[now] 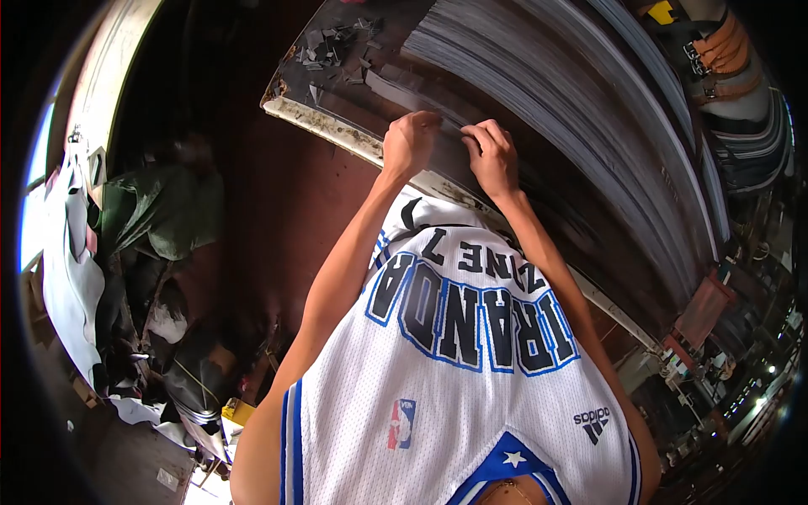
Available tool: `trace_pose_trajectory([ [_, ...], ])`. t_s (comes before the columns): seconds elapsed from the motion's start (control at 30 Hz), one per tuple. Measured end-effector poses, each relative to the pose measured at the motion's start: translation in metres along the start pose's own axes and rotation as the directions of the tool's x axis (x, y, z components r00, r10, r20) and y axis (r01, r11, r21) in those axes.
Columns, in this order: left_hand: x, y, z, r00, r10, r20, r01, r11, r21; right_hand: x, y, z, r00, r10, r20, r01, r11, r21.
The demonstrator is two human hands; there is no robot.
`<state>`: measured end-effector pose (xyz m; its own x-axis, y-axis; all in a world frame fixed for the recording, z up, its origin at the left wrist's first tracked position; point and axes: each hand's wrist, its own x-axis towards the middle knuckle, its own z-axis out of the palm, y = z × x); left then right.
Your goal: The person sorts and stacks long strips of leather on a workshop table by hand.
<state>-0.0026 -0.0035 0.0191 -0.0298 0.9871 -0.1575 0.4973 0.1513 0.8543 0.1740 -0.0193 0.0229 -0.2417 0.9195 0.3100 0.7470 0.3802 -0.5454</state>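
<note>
Head view, the only one.

- Both hands work at the near edge of the counter [337, 126], around 12 o'clock from the white jersey [454, 370].
- Left hand [411, 143]: curled into a fist, fingers closed on the end of a thin grey strip [402, 94].
- Right hand [492, 156]: just beside the left, not quite touching. Fingers are bent with their tips down on the same strip. Cannot tell whether they pinch it or only press it.
- The strip runs from the hands toward 11 o'clock, lying flat on the dark counter top along the left side of the stack of sheets [572, 101].
- Progress, as a judgement: early or middle. The stack is tall and fanned, sweeping from 12 toward 3 o'clock, with many layers seemingly untouched. A small litter of scraps [332, 46] at 11 o'clock suggests some pieces have been handled already. No finished pile shows.
- Look of the strip: narrow, flat, matte grey, paler than the counter, straight edges. Material not clear, perhaps leather or rubber sheet.
- Belts [724, 50], brown and coiled, sit at 2 o'clock.
- Dark bundles [160, 219] lie on the floor at 9 o'clock.
</note>
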Motion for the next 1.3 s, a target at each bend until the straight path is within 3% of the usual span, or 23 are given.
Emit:
trace_pose_trajectory([
  [0.4,0.006,-0.005,-0.012,0.997,-0.079,0.009,0.079,0.997,-0.002,-0.002,-0.002,0.0,1.0,-0.005,0.009,0.005,0.999,-0.052],
  [0.57,0.011,-0.018,-0.013,0.998,0.022,-0.063,-0.016,0.995,0.1,0.0,-0.002,0.002,0.998,0.058,0.007,-0.058,0.998,-0.015],
  [0.77,0.009,-0.006,-0.01,0.999,-0.035,-0.023,0.035,0.999,-0.016,0.004,-0.003,0.002,0.995,0.087,0.052,-0.087,0.996,-0.007],
  [1.3,0.011,-0.004,-0.01,0.998,-0.063,0.0,0.063,0.998,-0.021,0.009,-0.004,0.001,0.992,0.094,0.08,-0.09,0.995,-0.049],
])
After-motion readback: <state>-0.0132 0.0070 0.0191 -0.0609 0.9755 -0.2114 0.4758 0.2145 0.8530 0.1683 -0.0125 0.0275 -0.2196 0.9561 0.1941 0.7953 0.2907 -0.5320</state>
